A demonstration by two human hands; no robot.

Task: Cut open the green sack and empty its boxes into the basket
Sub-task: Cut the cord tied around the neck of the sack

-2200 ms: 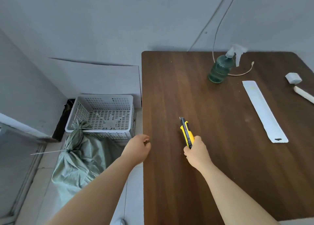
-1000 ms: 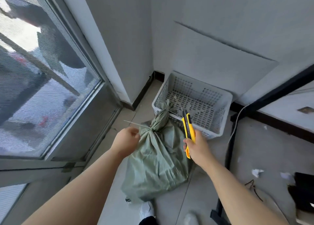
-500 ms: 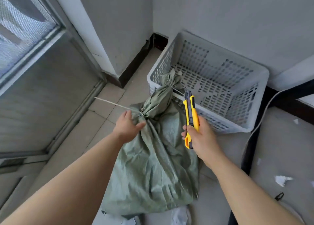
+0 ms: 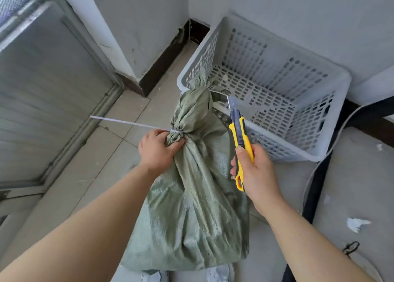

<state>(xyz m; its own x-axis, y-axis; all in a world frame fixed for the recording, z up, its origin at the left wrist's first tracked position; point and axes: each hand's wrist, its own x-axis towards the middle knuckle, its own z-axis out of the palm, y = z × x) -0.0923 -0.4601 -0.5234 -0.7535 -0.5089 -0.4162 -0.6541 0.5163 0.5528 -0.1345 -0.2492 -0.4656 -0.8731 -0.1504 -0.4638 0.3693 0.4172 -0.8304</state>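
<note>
A green woven sack (image 4: 191,207) stands on the floor, its neck tied shut by a white cable tie (image 4: 128,123) whose tail sticks out to the left. My left hand (image 4: 157,149) grips the sack's neck just below the tie. In my right hand (image 4: 253,175) is a yellow utility knife (image 4: 241,136), held to the right of the neck with its blade out and pointing up. A white perforated plastic basket (image 4: 302,154) sits just behind the sack with nothing in it; the sack's tuft leans on its rim. The boxes are hidden inside the sack.
A wall corner with dark skirting (image 4: 162,62) stands behind the sack, and a sliding door frame (image 4: 64,79) is at the left. A black table leg (image 4: 317,185) and a white cable run down the right side. Paper scraps (image 4: 357,223) lie on the floor there.
My right hand took the knife from the table and I turned to the sack on the floor. My left hand, open half a second ago, has closed on the sack's neck. The view moved closer.
</note>
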